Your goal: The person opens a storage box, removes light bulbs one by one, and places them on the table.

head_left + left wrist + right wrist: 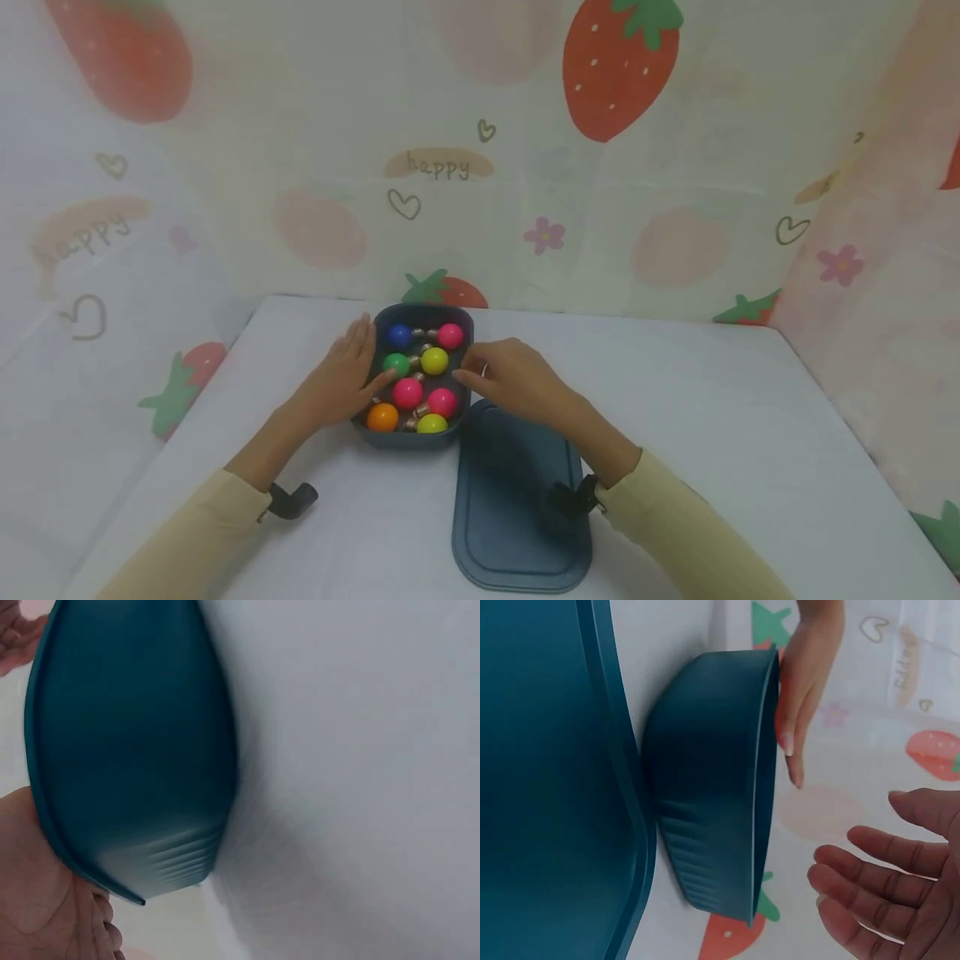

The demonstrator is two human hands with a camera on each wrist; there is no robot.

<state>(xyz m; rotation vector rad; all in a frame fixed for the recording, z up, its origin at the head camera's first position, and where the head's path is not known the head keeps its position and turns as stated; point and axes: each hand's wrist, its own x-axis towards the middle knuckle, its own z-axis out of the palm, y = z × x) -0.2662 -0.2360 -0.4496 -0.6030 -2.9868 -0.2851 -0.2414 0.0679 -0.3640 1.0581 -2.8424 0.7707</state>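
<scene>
Far left: left hand (339, 379) lies against the left rim of the dark blue bin (412, 440), fingers straight, thumb reaching in over a green bulb (394, 364); contact there I can't tell. The bin sits on the white table (750, 450), coloured bulbs (408, 393) lying loose inside. They look light, smooth and slippery, perhaps brittle; best pinched by the ridged metal bases (422, 409). The bin seems stiff, easiest held by opposite rims. Then right hand (521, 379), by the right rim, fingers spread and loosely bent, holding nothing. Beneath it, the lid (510, 500) lies flat, likely light; take its edge.
</scene>
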